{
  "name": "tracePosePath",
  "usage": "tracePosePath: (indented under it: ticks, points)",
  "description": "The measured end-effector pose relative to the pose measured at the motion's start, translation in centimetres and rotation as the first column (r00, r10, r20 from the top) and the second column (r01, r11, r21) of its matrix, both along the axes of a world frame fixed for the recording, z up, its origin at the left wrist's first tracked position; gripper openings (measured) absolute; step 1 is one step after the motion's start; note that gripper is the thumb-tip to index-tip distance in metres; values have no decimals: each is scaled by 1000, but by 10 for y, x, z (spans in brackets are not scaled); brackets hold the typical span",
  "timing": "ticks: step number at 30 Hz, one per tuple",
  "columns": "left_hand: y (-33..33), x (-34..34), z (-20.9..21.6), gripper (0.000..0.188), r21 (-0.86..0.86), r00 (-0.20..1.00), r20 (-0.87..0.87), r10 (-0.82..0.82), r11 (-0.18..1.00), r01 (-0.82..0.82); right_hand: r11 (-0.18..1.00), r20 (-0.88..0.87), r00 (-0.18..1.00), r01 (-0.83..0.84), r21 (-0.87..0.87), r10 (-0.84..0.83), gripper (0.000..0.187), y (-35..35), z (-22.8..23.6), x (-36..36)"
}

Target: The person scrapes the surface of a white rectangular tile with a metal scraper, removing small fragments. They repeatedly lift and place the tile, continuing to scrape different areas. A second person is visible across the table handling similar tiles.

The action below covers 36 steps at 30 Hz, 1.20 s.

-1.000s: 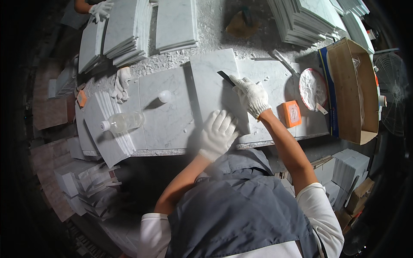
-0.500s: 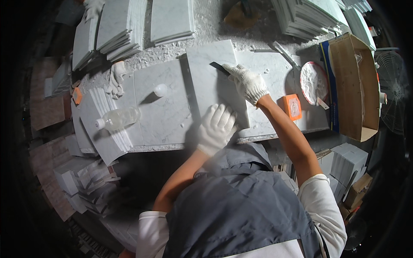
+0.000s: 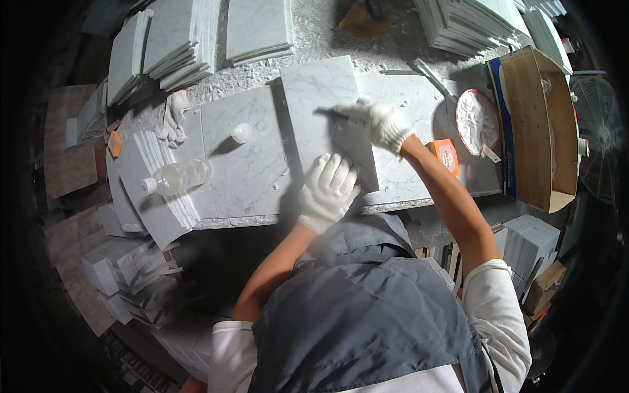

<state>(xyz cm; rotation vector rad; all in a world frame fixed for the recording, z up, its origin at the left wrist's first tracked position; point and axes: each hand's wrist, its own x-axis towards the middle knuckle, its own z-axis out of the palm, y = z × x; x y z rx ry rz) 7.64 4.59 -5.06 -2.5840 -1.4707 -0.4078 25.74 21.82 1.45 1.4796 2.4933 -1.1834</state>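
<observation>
A pale grey-veined marble tile [image 3: 319, 82] lies at a slant on top of other tiles on the bench. My left hand [image 3: 329, 190], in a white knit glove, rests on its near end with fingers stretched out. In my gloved right hand [image 3: 379, 122] is a dark flat-bladed scraper [image 3: 325, 112], held over the middle of the tile and blurred by motion. Whether the blade touches the surface I cannot tell. Right of the tile sit an orange box [image 3: 444, 157] and a red-rimmed dish of white paste [image 3: 477, 121], with a small spatula [image 3: 490, 154] in it.
Stacked tiles [image 3: 170, 39] stand at the far left, with another stack [image 3: 458, 26] at the far right. A clear bottle [image 3: 180, 177], a small white rounded thing [image 3: 241, 133] and a crumpled glove [image 3: 173, 119] lie left. An open cardboard box [image 3: 534, 131] and a fan [image 3: 596, 141] are right.
The scraper's blade has come slightly nearer to me and is now blurred. My left hand stays on the tile. A gloved hand at the far left has left the view.
</observation>
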Motion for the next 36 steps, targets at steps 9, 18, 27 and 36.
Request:
tracePosePath:
  ticks: [9,18,27,36]
  points:
    - [4,1,24,39,-100,956,291,-30,993,62,973,70,993,-107,207,94,45,10,2,2]
    - [6,2,24,40,-97,954,296,-37,993,69,958,60,990,-136,251,125,38,6,11,-1]
    - [10,3,34,39,-121,951,306,-41,989,82,971,67,991,-124,205,112,36,8,3,-6]
    - [9,3,28,38,1,953,295,-68,998,70,969,-43,982,-175,172,185,38,18,-5,0]
